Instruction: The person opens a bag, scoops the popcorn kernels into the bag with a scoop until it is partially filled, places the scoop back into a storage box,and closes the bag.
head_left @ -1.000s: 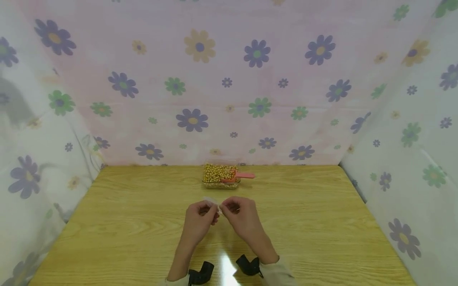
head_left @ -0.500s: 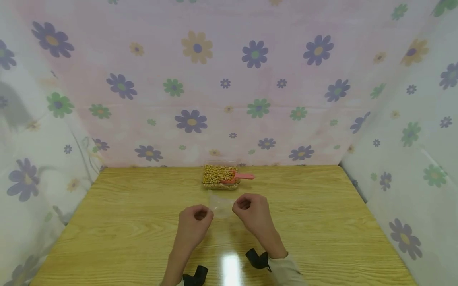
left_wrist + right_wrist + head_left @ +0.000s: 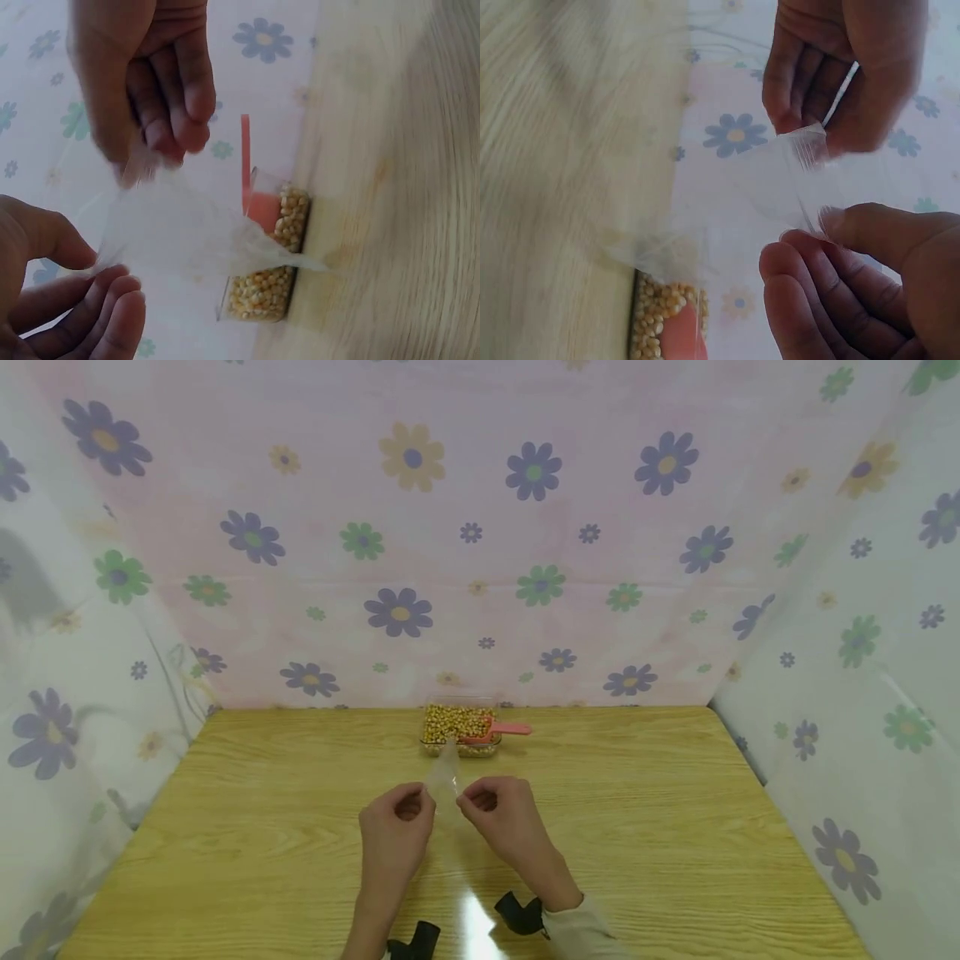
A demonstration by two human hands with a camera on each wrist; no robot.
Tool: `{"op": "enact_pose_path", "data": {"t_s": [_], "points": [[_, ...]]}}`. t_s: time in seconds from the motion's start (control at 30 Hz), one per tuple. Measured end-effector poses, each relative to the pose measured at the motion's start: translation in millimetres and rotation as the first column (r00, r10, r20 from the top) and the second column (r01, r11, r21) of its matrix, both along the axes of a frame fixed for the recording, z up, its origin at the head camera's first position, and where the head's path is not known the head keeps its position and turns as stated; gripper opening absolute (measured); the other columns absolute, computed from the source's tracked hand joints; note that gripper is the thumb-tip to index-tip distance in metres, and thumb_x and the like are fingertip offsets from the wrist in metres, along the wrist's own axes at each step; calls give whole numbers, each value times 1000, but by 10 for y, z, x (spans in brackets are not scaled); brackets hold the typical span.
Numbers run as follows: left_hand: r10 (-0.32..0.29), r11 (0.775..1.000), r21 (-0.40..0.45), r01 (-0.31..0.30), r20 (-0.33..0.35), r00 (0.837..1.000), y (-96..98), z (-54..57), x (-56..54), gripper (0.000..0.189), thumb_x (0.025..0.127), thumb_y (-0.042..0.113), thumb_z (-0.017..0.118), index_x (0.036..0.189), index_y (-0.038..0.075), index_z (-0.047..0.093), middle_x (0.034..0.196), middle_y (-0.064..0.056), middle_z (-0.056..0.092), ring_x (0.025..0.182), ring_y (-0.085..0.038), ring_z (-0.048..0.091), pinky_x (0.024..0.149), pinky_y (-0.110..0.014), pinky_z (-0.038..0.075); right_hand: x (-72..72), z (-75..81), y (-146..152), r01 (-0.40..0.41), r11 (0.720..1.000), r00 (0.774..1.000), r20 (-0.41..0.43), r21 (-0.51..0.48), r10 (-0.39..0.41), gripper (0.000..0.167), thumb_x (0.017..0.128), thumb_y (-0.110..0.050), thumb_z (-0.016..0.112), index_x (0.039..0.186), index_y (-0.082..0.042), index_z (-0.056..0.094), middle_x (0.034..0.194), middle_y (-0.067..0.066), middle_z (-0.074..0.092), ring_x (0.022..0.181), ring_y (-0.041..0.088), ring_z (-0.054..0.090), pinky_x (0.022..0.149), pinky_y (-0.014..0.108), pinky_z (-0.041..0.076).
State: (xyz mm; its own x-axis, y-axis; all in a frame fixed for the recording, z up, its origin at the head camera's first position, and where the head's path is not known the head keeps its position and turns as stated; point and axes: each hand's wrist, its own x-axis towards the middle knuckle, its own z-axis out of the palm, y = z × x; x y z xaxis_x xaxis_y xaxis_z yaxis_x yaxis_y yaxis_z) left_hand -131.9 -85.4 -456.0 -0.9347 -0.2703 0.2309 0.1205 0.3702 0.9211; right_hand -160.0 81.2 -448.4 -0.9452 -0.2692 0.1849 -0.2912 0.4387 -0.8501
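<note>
Between my two hands hangs a clear plastic bag, thin and crumpled, with a ribbed band near its top edge in the right wrist view. My left hand pinches one side of that edge between thumb and forefinger. The other side is pinched by my right hand in the same way. Past the bag stands a clear container of corn kernels. A pink scoop lies in the kernels, its handle reaching out over the right rim.
The wooden table runs back to a flower-patterned cloth that also hangs at both sides. Black wrist mounts sit near my forearms.
The bag was bunched between close hands, then stretched wide as they moved apart. Now my hands are nearer each other again and the bag points away toward the container.
</note>
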Motion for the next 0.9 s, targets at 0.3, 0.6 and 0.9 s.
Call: {"op": "enact_pose_path", "data": {"t_s": [0.3,0.6,0.9], "points": [[4,999,-36,-7,-87,996,46,-33,4,13,92,-5,68,100,-7,78,78,-9,73,66,-12,67,62,-22,56,13,-47,-38,34,999,997,-67,19,-33,13,96,-9,69,89,-4,79,75,1,73,63,3,65,61,21,55],[-30,997,-77,21,-121,992,37,-65,46,14,90,-7,68,98,-3,79,78,-6,73,67,-11,67,63,-25,58,-24,-135,12,91,996,989,-119,8,-89,11,93,-5,68,88,-5,78,76,1,73,65,6,66,62,22,55],[-32,999,-4,32,-73,997,79,-65,69,19,84,-10,66,97,-4,80,82,-9,74,69,-8,66,66,-25,59,-49,-161,45,137,990,977,-162,-27,-140,10,91,-3,69,85,-4,77,73,2,72,62,5,66,60,22,55]]}}
